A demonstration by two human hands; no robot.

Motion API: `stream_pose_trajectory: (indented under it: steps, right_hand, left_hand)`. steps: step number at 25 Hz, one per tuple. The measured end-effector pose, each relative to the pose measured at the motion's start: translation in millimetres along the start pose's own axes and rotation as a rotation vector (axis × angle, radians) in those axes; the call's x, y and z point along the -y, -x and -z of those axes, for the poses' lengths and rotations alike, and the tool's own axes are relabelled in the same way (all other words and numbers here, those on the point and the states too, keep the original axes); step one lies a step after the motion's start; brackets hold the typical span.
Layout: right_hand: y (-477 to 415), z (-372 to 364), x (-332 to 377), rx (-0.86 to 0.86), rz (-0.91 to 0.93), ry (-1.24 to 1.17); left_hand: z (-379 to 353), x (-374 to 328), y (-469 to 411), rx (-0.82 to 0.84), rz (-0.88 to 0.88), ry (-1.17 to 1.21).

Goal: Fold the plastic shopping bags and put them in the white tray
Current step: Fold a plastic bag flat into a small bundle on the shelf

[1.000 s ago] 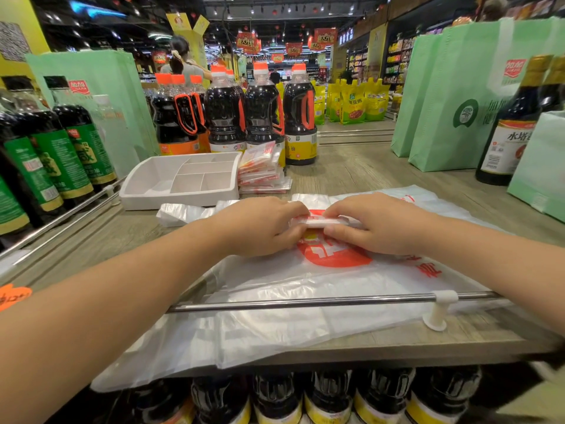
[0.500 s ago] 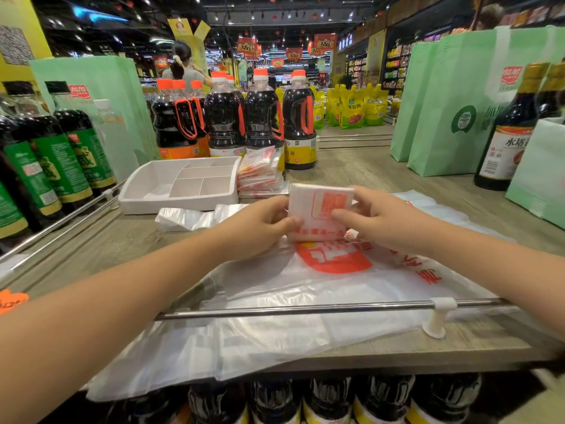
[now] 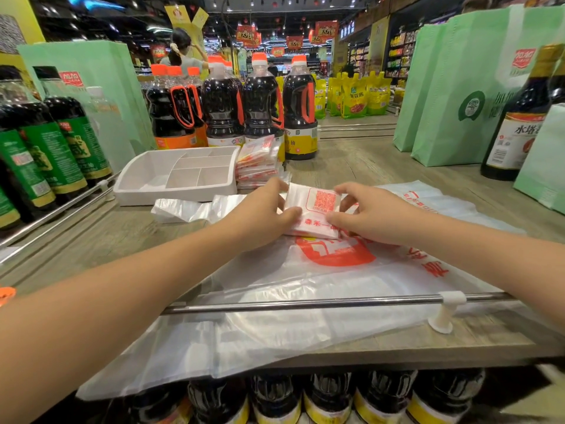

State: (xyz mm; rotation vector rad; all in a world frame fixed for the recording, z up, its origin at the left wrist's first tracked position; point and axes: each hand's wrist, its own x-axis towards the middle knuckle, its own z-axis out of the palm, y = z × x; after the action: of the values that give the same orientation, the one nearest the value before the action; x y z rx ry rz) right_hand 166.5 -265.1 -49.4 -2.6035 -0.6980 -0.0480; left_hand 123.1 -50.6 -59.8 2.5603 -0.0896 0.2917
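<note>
**Item:** folded bag (image 3: 315, 211), a small white packet with red print. It is sitting right of the white tray (image 3: 175, 197) and nearer the person than it, on top of a spread bag (image 3: 305, 289).

**Hands:** the left hand (image 3: 264, 215) is pinching the packet's left edge, thumb on top and fingers curled round the far side. The right hand (image 3: 371, 220) is pinching the right edge the same way.

**Risks:**
- The film is looking springy, so the packet is likely to be unfolding if either pinch is loosening on the way to the tray.
- The spread bag, nearer the person than the tray, is hanging over the shelf edge. A dragging wrist could be pulling it off.
- The packet may be proving too wide for the tray's smaller cells.

**Containers:**
- The white tray is showing one long compartment at its left and several small ones at its right, with no bag lying in them.
- A stack of folded bags (image 3: 258, 163) is leaning against the tray's right wall, outside it.
- A crumpled bag (image 3: 183, 209) is lying just in front of the tray.
- Green tote bags (image 3: 452, 87) are standing well to the tray's right, their contents hidden.
</note>
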Motion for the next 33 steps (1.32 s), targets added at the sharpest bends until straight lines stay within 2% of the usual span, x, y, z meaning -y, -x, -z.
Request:
stream_pose_trajectory:
  steps: [4,10,13,18,21,23,25,28,33]
  right_hand:
    - [3,-2,1,0.04,0.023,0.183]
    - [9,-3,3,0.068,0.154,0.19]
    - [10,-1,2,-0.007,0.198,0.168]
    - [14,-4,9,-0.11,0.273,0.086]
    - [11,-12,15,-0.129,0.335,0.253]
    - [9,-17,17,-0.04,0.353,0.334]
    - [8,-21,17,0.106,0.361,0.265]
    - [7,-19,9,0.317,0.257,0.259]
    - [3,-15,7,0.373,0.241,0.348]
  left_hand:
    - [-1,0,1,0.017,-0.033,-0.091]
    - [0,-3,6,0.114,-0.131,-0.267]
    - [0,-2,7,0.205,-0.184,-0.317]
    - [1,0,4,0.089,-0.194,-0.378]
    - [-3,-7,9,0.094,-0.193,-0.337]
    - [-6,-8,12,0.159,-0.173,-0.299]
    - [-9,-7,15,0.268,-0.156,-0.322]
    - [-10,-6,16,0.388,-0.077,-0.422]
    - [-1,-9,21,0.466,-0.041,-0.443]
